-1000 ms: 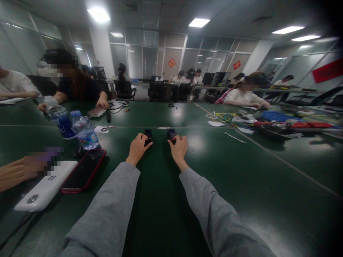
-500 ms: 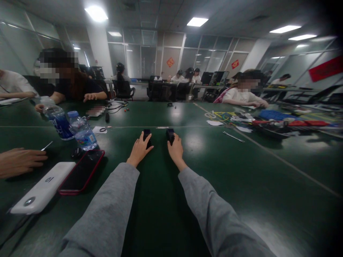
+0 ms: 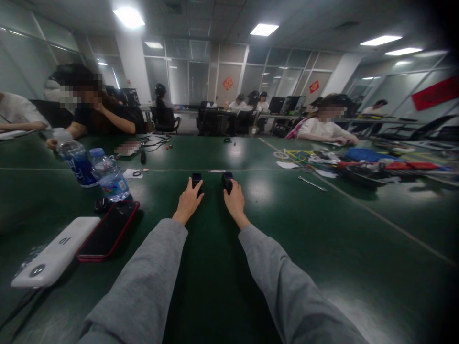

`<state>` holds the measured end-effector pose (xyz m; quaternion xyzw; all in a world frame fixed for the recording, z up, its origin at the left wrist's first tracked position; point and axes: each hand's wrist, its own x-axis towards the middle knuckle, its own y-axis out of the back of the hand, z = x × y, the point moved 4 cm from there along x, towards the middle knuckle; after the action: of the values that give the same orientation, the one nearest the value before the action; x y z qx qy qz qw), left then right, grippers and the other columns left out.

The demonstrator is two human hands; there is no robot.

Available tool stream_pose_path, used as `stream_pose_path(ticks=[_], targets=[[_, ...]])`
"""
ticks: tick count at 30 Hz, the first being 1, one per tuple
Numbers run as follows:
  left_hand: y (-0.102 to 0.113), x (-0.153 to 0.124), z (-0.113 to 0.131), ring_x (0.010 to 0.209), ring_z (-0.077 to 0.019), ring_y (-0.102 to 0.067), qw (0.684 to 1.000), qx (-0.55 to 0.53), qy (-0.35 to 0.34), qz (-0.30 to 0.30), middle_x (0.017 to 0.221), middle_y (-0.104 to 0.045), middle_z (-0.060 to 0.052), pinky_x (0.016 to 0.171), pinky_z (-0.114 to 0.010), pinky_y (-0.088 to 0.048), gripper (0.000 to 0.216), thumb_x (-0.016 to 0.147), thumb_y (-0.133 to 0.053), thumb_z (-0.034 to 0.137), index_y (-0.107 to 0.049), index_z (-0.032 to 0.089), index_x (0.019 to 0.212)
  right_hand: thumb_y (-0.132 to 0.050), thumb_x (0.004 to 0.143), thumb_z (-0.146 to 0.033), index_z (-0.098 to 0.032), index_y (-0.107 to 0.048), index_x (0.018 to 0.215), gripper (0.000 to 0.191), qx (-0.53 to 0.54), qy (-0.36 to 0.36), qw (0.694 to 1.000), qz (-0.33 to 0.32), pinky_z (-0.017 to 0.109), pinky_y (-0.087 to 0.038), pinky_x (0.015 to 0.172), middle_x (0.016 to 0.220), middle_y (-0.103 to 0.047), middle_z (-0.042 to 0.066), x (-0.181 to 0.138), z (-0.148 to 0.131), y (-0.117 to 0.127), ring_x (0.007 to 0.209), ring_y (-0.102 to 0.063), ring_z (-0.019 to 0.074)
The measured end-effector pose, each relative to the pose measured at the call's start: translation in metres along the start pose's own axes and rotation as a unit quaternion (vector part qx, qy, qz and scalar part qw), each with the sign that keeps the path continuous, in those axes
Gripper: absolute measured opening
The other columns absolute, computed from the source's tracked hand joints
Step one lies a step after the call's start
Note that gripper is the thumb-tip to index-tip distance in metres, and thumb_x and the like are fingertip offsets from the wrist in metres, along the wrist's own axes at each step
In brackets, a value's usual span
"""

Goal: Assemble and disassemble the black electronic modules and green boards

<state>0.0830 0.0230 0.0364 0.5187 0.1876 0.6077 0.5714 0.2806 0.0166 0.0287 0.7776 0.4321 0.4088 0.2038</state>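
Observation:
Both my arms in grey sleeves stretch forward over a dark green table (image 3: 322, 224). My left hand (image 3: 188, 201) rests with its fingers on a small black device (image 3: 196, 179) lying on the table. My right hand (image 3: 234, 200) rests the same way on a second small black device (image 3: 226, 178) just to the right. The two devices lie side by side, a little apart. How firmly each hand grips its device is unclear; the fingertips cover the near ends.
Left of my arms lie a red-edged phone (image 3: 109, 229), a white power bank (image 3: 53, 258) and two water bottles (image 3: 107, 174). Cables and tools clutter the table's right side (image 3: 358, 165). People sit across the table and farther back.
A co-worker's hand at the left edge has drawn out of view. My hands have stayed on the two black devices with only slight finger shifts; the view has moved a little.

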Motion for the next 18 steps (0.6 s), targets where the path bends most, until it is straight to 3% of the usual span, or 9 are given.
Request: stream_pose_path(ticks=[5, 11, 14, 18], targets=[[0.007, -0.001, 0.005, 0.115, -0.0381, -0.060, 1.000, -0.014, -0.007, 0.022, 0.157, -0.023, -0.017, 0.093, -0.056, -0.051, 0.055, 0.093, -0.049, 0.040, -0.038, 0.029, 0.146, -0.050, 0.091, -0.022, -0.017, -0.042, 0.135, 0.045, 0.012, 0.011, 1.000, 0.023, 0.040, -0.050, 0.081, 0.122, -0.052, 0.014, -0.001, -0.006, 0.007, 0.101, -0.059, 0.0289], [0.034, -0.004, 0.010, 0.144, -0.0305, -0.026, 0.983, -0.045, -0.039, 0.171, 0.160, -0.017, -0.005, 0.112, -0.051, -0.037, 0.052, 0.096, -0.044, 0.031, -0.035, 0.029, 0.147, -0.040, 0.099, -0.026, -0.015, -0.034, 0.142, 0.045, 0.042, 0.118, 0.985, 0.121, 0.040, -0.041, 0.103, 0.142, -0.038, 0.015, -0.006, -0.034, 0.024, 0.130, -0.039, 0.0248], [0.037, -0.004, -0.003, 0.145, -0.0282, -0.024, 0.980, -0.040, -0.004, 0.195, 0.160, -0.018, -0.004, 0.114, -0.050, -0.035, 0.051, 0.096, -0.042, 0.031, -0.035, 0.029, 0.146, -0.041, 0.100, -0.028, -0.014, -0.033, 0.143, 0.045, 0.053, 0.147, 0.982, 0.106, 0.039, -0.040, 0.105, 0.143, -0.038, 0.014, -0.010, -0.045, 0.017, 0.132, -0.037, 0.0239], [0.033, -0.003, -0.025, 0.141, -0.0301, -0.033, 0.976, -0.047, 0.061, 0.203, 0.157, -0.025, -0.008, 0.111, -0.049, -0.039, 0.050, 0.094, -0.044, 0.029, -0.040, 0.026, 0.144, -0.047, 0.099, -0.028, -0.015, -0.036, 0.142, 0.046, 0.038, 0.146, 0.987, 0.046, 0.039, -0.045, 0.098, 0.138, -0.044, 0.014, -0.013, -0.051, -0.001, 0.123, -0.047, 0.0258]])
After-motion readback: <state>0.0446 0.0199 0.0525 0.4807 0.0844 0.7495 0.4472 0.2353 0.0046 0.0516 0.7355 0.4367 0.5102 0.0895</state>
